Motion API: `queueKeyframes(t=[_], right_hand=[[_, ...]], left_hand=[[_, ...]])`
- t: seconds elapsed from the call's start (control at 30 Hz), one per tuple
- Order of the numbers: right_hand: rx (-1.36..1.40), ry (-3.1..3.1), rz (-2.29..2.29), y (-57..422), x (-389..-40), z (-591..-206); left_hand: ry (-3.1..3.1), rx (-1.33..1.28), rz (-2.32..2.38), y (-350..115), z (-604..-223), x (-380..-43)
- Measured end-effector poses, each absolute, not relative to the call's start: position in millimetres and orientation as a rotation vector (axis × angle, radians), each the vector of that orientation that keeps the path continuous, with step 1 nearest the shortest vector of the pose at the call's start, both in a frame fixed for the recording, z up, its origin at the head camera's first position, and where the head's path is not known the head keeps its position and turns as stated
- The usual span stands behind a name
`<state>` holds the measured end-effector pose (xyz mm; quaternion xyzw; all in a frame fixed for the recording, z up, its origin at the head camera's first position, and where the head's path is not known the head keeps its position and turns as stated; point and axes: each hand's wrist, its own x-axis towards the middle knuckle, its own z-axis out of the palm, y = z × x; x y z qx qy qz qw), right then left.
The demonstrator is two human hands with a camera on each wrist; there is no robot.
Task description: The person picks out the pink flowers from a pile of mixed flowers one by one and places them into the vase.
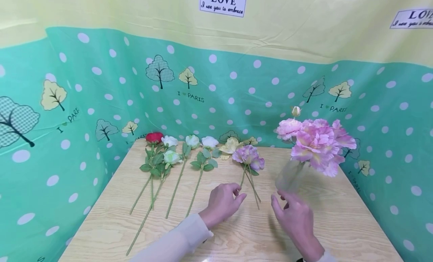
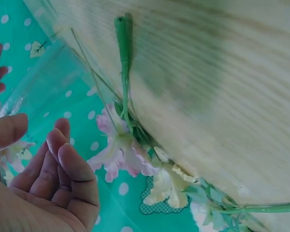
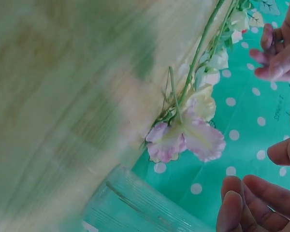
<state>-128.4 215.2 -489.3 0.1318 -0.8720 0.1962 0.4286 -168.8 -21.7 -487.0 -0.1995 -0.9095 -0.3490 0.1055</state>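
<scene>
My left hand [image 1: 223,202] is held over the table close to the stems of a purple-and-white artificial flower [image 1: 248,156]. Its fingers are loosely bent and hold nothing, as the left wrist view also shows. Just in front of a clear ribbed vase [image 1: 285,178], my right hand [image 1: 297,218] hovers with thumb and fingers apart and nothing between them. Large pink flowers [image 1: 314,141] and a small pale bud [image 1: 295,111] stand in the vase. In the right wrist view the vase [image 3: 135,198] has a stem inside, beside the right hand [image 3: 261,205].
Left of the purple flower lie a yellow flower [image 1: 231,145], several white and greenish roses [image 1: 193,141] and a red rose [image 1: 154,137], stems toward the near edge. The wooden table [image 1: 101,232] is enclosed by a green and yellow printed cloth [image 1: 209,74].
</scene>
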Motion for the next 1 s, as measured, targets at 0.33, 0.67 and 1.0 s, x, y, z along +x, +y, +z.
queueKeyframes(t=[0.33, 0.67, 1.0], right_hand=[[0.298, -2.288, 0.51, 206.9, -113.3, -494.3], [0.276, -2.308, 0.513, 204.2, -104.5, -498.5], [0.266, -2.317, 0.521, 203.8, -97.8, -497.0]], left_hand=[[-2.747, -0.518, -0.902, -6.1, -481.0, -184.3], [-2.874, -0.474, -0.757, 11.5, -477.2, -194.2], [-2.931, -0.448, -0.733, 28.8, -475.6, -205.6]])
